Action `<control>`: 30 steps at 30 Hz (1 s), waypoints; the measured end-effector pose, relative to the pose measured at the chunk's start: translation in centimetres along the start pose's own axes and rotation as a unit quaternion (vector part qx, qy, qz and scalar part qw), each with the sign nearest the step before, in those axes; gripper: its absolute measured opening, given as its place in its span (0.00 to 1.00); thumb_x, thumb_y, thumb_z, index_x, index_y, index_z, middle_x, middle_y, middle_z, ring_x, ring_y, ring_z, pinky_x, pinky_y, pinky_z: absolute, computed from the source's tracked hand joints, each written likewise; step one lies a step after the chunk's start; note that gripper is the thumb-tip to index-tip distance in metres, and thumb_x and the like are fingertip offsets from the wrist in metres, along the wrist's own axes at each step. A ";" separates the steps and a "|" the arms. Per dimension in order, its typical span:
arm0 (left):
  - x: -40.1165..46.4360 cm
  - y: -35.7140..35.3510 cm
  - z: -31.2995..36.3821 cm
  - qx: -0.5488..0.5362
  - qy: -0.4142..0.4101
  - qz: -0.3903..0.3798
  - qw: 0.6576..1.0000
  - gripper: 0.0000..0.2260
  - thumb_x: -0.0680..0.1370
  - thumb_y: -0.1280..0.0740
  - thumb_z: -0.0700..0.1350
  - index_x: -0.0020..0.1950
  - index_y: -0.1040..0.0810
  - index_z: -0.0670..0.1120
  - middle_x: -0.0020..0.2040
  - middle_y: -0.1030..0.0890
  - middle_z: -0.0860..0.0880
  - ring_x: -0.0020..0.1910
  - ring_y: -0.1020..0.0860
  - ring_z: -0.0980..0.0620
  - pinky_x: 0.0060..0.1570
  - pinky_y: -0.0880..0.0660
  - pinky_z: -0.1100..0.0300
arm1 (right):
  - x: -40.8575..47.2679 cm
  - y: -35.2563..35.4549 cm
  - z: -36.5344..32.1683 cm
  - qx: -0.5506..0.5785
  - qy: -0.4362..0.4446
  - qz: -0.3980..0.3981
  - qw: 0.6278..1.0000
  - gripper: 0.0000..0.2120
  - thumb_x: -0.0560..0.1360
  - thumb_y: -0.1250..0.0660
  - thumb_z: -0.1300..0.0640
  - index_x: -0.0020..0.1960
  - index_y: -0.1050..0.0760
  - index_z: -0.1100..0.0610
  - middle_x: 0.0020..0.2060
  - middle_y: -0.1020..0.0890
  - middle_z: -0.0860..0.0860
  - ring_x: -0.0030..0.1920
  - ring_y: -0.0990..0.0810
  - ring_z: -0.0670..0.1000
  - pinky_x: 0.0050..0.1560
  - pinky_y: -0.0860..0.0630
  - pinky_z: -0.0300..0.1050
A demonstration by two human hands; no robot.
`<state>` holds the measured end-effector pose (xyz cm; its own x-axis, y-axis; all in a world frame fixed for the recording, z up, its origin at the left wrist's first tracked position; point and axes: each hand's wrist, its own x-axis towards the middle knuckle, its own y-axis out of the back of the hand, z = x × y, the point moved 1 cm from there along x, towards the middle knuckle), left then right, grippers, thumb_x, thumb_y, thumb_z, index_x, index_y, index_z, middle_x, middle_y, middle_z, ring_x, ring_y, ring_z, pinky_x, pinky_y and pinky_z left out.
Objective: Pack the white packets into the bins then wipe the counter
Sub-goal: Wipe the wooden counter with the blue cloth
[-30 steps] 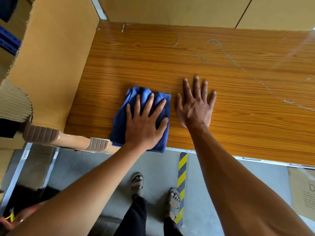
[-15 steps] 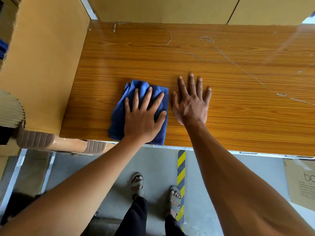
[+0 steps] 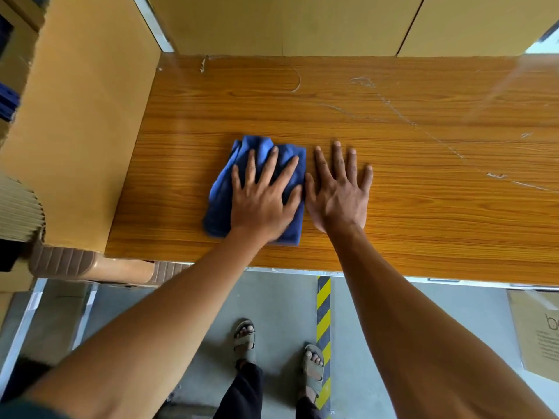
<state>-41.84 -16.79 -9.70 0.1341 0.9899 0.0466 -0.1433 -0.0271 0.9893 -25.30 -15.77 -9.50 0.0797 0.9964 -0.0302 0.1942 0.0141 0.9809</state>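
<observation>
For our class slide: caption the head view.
Left hand presses a blue cloth flat on the wooden counter; right hand rests beside it.

Workroom backdrop: cardboard and concrete.
Tan cardboard panels (image 3: pixel 281 24) stood behind; grey concrete floor (image 3: pixel 272 300) carried a yellow-black striped tape (image 3: pixel 323 316); a printed box (image 3: pixel 541 331) sat right.

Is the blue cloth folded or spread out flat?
Folded. The blue cloth sits bunched into a compact pad with layered creases under the flat left hand.
</observation>
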 end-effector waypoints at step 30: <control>14.6 -0.6 1.3 -0.033 0.057 -0.069 0.995 0.31 0.81 0.55 0.72 0.84 0.51 0.68 0.87 0.54 0.56 0.85 0.58 0.39 0.79 0.59 0.28 | 9.0 1.4 7.1 -0.015 0.025 -0.028 0.999 0.31 0.84 0.64 0.33 0.85 0.63 0.39 0.85 0.61 0.46 0.85 0.64 0.55 0.82 0.60 0.67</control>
<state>-38.52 -2.46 -9.38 0.0445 0.9931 -0.1084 -0.1952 0.1150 0.9740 -17.42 -7.40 -9.78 0.0210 0.9968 -0.0767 0.1671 0.0722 0.9833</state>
